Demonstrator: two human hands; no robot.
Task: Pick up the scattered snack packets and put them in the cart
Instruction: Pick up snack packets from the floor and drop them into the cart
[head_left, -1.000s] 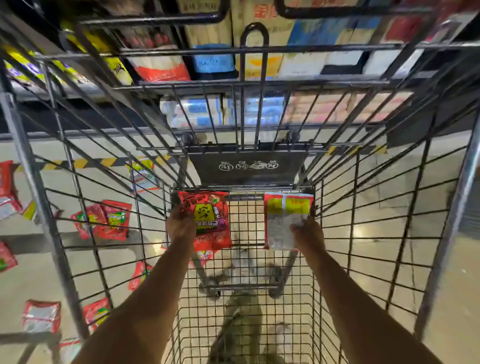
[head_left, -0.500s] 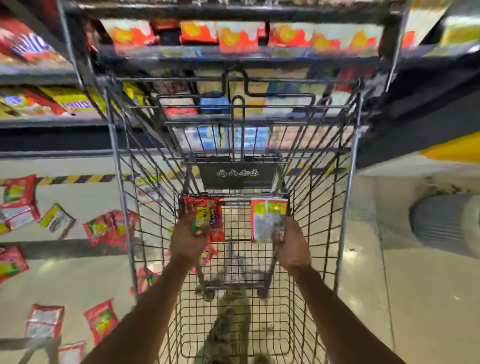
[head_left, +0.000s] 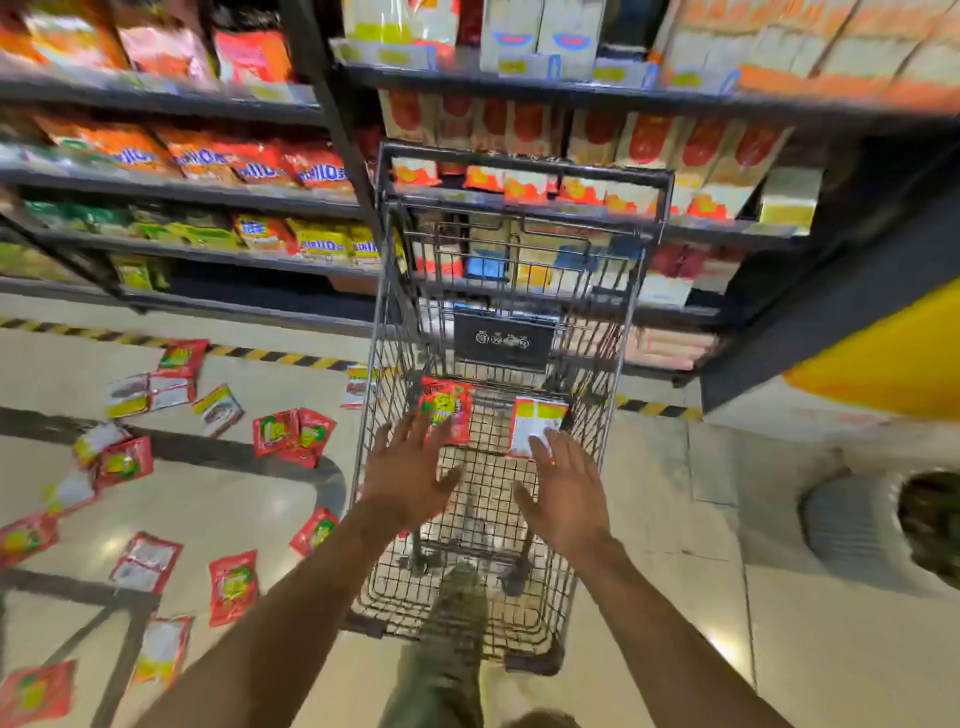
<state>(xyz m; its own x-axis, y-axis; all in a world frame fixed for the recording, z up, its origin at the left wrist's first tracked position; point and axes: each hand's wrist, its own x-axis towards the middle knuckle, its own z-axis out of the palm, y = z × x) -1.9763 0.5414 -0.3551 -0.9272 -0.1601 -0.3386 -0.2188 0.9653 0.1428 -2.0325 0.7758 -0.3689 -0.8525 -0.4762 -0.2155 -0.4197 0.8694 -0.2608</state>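
Observation:
A black wire shopping cart (head_left: 644, 291) stands in front of me. Two snack packets lie inside it at the far end: a red one (head_left: 451, 410) face up and one showing its white back (head_left: 535, 423). My left hand (head_left: 410, 470) hovers over the basket just below the red packet, fingers spread, holding nothing. My right hand (head_left: 563, 493) is spread the same way, its fingertips at the lower edge of the white-backed packet. Several more red packets (head_left: 293, 435) lie scattered on the floor to the left of the cart.
Store shelves (head_left: 208, 192) stocked with bagged and boxed goods run along the back. A yellow-and-black hazard stripe (head_left: 280, 356) marks the floor by the shelf base. A yellow panel (head_left: 893, 358) and a grey ribbed object (head_left: 852, 530) are at the right. My leg (head_left: 447, 654) shows under the cart.
Both hands let go of their packets, which now rest in the cart, and drew back with fingers spread. The view pulled away and up from the cart.

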